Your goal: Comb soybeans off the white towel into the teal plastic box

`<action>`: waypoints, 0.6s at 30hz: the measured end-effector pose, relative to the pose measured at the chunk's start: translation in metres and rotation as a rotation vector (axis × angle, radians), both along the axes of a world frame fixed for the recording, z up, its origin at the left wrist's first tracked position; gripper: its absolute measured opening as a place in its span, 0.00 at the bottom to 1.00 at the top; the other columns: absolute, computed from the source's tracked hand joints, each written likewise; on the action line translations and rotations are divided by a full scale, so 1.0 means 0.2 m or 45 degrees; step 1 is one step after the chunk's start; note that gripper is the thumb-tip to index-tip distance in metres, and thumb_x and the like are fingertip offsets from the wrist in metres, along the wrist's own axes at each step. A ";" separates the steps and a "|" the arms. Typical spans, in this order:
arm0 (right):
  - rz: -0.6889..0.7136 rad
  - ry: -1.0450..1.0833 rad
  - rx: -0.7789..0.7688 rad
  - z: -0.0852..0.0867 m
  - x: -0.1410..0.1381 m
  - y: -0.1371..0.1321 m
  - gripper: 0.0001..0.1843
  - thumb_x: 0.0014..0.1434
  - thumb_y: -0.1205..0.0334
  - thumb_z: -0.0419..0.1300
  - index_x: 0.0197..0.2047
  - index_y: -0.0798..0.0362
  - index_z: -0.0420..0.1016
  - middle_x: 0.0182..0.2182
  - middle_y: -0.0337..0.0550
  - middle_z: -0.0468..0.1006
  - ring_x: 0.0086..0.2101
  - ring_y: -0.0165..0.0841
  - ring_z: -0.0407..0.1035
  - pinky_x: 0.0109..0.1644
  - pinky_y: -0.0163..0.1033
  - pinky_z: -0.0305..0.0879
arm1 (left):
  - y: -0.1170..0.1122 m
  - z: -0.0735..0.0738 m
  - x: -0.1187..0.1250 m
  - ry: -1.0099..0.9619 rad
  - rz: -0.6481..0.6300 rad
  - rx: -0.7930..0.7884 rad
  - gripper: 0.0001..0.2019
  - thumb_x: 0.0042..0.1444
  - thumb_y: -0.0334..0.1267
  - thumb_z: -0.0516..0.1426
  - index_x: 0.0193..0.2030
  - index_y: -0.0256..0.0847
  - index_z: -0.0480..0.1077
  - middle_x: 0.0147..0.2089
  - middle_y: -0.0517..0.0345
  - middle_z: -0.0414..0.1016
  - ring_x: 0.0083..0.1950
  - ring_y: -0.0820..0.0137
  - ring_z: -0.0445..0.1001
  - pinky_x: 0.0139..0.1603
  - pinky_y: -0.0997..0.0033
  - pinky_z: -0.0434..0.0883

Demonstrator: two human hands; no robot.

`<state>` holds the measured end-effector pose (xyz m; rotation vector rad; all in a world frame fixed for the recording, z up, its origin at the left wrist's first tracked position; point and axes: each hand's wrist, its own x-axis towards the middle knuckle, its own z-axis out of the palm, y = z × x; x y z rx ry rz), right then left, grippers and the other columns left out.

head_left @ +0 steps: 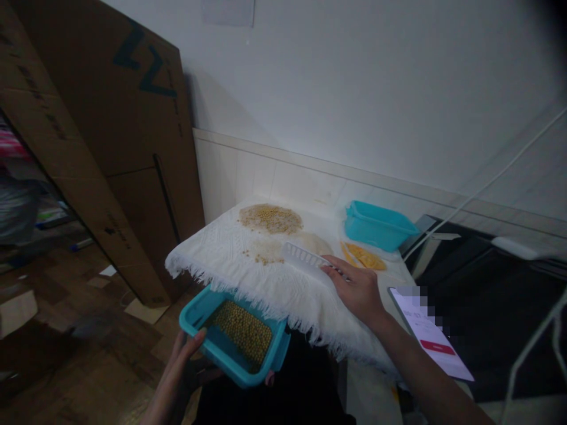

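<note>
My left hand (188,354) grips the near left rim of a blue plastic bin (194,313), tilted just below the table's fringed edge. Yellowish beans (243,333) lie heaped toward its right side. In my right hand (358,289) is a long white plastic strip with a row of slots (305,260), held low over the white cloth (212,254). Beyond its far end lie scattered beans (266,258) beside a pale grainy patch. A larger spread of beans and pale grains (271,218) covers the cloth farther back.
Another blue bin (378,227) stands at the table's back right, with a yellow-orange patterned item (365,257) in front. A lit phone (429,333) lies at the right, near a white cable (487,186). A tall cardboard box (133,136) stands at the left.
</note>
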<state>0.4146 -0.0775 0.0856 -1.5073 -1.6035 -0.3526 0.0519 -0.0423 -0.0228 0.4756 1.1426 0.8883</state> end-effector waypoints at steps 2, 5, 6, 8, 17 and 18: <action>0.010 -0.006 0.013 0.00 -0.02 -0.01 0.12 0.67 0.56 0.62 0.48 0.41 0.87 0.37 0.38 0.89 0.24 0.35 0.80 0.29 0.37 0.76 | 0.00 0.00 0.00 0.051 -0.007 0.036 0.44 0.44 0.51 0.73 0.69 0.59 0.64 0.56 0.45 0.81 0.48 0.42 0.85 0.43 0.40 0.83; 0.035 -0.011 0.026 0.01 -0.04 -0.03 0.12 0.68 0.55 0.62 0.48 0.42 0.87 0.36 0.39 0.89 0.23 0.34 0.79 0.28 0.36 0.76 | 0.00 0.00 0.01 0.095 0.001 0.036 0.42 0.46 0.52 0.72 0.69 0.59 0.63 0.58 0.43 0.79 0.45 0.43 0.86 0.43 0.39 0.83; 0.038 -0.015 0.028 0.01 -0.04 -0.04 0.12 0.68 0.55 0.62 0.48 0.42 0.87 0.36 0.39 0.89 0.24 0.34 0.80 0.28 0.36 0.76 | 0.00 0.00 0.01 0.095 -0.006 0.034 0.42 0.47 0.51 0.71 0.69 0.58 0.63 0.58 0.43 0.80 0.43 0.44 0.86 0.42 0.39 0.83; 0.035 -0.026 0.032 0.01 -0.05 -0.05 0.12 0.69 0.55 0.61 0.48 0.44 0.87 0.36 0.39 0.89 0.24 0.34 0.80 0.28 0.35 0.76 | 0.00 -0.01 0.00 0.111 -0.020 0.023 0.42 0.49 0.49 0.71 0.70 0.57 0.61 0.56 0.43 0.80 0.39 0.48 0.86 0.42 0.40 0.83; 0.089 -0.076 0.057 0.01 -0.06 -0.06 0.12 0.69 0.59 0.61 0.48 0.48 0.87 0.36 0.41 0.89 0.25 0.33 0.81 0.28 0.33 0.76 | 0.01 -0.02 0.00 0.159 -0.042 0.022 0.41 0.50 0.51 0.70 0.70 0.58 0.61 0.57 0.44 0.78 0.36 0.54 0.86 0.41 0.44 0.84; 0.100 -0.073 0.061 0.01 -0.06 -0.05 0.12 0.69 0.59 0.61 0.48 0.48 0.87 0.36 0.41 0.89 0.26 0.33 0.82 0.28 0.33 0.76 | 0.01 -0.02 0.00 0.157 -0.045 0.027 0.41 0.50 0.52 0.70 0.70 0.58 0.61 0.57 0.44 0.79 0.36 0.53 0.86 0.40 0.43 0.84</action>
